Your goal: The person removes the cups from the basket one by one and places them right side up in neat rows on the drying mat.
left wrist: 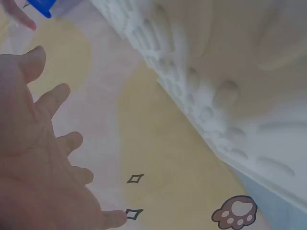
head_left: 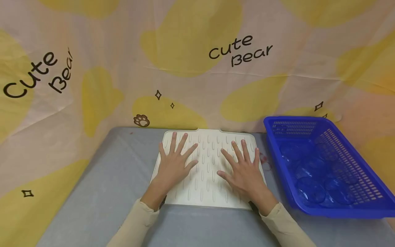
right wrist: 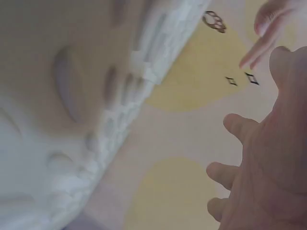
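Left hand: the left hand (head_left: 173, 164) lies flat on the white ridged mat (head_left: 207, 164), fingers (head_left: 182, 144) straight and spread wide, holding nothing.
Right hand: the right hand (head_left: 243, 171) lies flat on the mat's right half, fingers (head_left: 239, 151) likewise spread, holding nothing.
Mat: centred on the grey surface (head_left: 105, 192), its far edge close to the printed backdrop cloth (head_left: 197, 68).
Edges: the blue basket (head_left: 355, 206) sits just beside the mat's right edge; it holds clear cups (head_left: 311, 188).
Open room: bare surface spreads left of the mat and in front of it.
Left wrist view: close on the mat's raised rim (left wrist: 192, 100) and the paw print (left wrist: 235, 213).
Right wrist view: the mat's bumpy edge (right wrist: 139, 81) against the cloth, blurred.
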### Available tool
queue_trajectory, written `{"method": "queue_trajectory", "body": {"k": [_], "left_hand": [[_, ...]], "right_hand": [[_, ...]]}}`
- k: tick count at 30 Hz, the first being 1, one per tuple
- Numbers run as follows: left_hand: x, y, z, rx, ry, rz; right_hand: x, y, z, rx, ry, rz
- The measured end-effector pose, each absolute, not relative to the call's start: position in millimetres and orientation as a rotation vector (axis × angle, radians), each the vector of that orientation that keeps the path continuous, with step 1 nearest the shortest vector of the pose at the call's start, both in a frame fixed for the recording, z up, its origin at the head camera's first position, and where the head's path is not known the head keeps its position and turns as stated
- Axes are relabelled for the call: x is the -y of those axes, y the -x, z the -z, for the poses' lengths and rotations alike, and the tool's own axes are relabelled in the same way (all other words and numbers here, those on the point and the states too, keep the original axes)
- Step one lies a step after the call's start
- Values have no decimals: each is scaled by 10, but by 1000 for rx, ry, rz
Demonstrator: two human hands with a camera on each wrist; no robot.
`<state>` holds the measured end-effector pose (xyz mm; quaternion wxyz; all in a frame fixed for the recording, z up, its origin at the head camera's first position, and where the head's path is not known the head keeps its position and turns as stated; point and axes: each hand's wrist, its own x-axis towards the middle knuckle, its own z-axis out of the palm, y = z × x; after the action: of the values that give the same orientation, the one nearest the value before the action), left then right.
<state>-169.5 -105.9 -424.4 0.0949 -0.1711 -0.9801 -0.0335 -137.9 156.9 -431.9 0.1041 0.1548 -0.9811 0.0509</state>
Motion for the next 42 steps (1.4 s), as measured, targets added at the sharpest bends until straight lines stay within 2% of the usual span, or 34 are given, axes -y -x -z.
{"method": "queue_trajectory", "body": {"k": [6,12,24,29,37,42], "left_hand": [[1238,1407,4201,2953,546,218],[1468,1158,4324,2978,593,183],[1666,1045,4422,3033,663,222],[1690,1007,4418,3077,658,296],[1700,971,4451,3112,722,281],[1682,971,4483,3150,716,256]], "right_hand": [[-1703,1155,4116,2884,-476,-179],[-2068,907,3922,2926,-502,-246],[-3102,748,3730,2964,-507,-903],[-3401,745,3728,2968,-500,-752],[-3582,673,3776,3118,-426,-575],[-3664,649,3768,3202,-228,-424]]}}
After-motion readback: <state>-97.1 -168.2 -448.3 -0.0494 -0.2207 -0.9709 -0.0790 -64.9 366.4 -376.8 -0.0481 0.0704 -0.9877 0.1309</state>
